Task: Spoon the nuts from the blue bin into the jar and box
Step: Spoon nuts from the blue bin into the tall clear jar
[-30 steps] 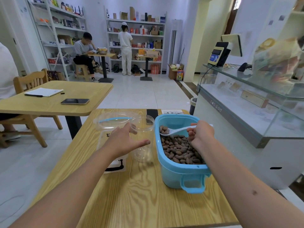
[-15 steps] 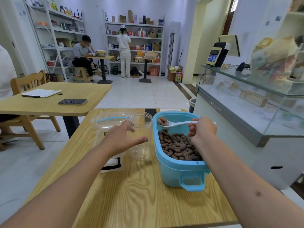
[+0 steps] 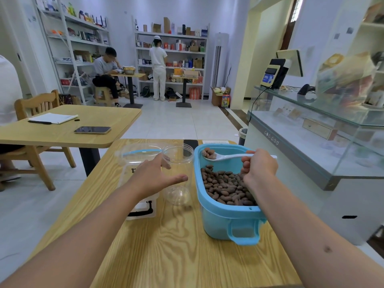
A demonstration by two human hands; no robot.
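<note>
Wooden table: blue bin, clear jar, clear box, phone on top.

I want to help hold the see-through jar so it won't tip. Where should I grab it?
Probably around the jar's round side wall, coming from its left, as the left hand is reaching. The jar stands upright with its mouth open for the spoon of nuts, so keep fingers off the rim. The blue bin crowds its right side.

We see right hand gripping white spoon loaded with nuts over blue bin; left hand spread against clear jar, beside clear box
</note>
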